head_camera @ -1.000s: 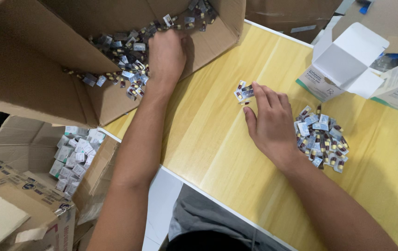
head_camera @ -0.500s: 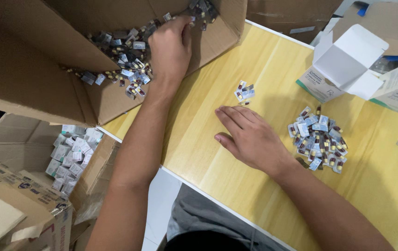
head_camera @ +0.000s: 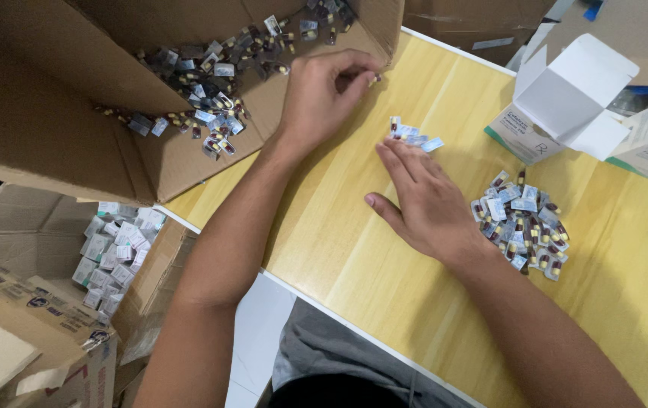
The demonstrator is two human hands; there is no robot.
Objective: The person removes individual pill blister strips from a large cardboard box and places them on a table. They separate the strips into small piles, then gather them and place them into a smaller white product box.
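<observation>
On the yellow desk (head_camera: 384, 295), the tipped cardboard box (head_camera: 44, 113) spills capsule blister packs (head_camera: 210, 113) beside the left hand (head_camera: 324, 94), pinched on one pack at the box mouth, while the flat, empty right hand (head_camera: 426, 200) touches the small pack cluster (head_camera: 413, 136), its larger pile (head_camera: 524, 223) just right.

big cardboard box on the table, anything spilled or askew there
The cardboard box lies tipped on its side, capsule packets strewn loosely across its inner wall. The left hand pinches one at its mouth. Nothing looks damaged.
</observation>
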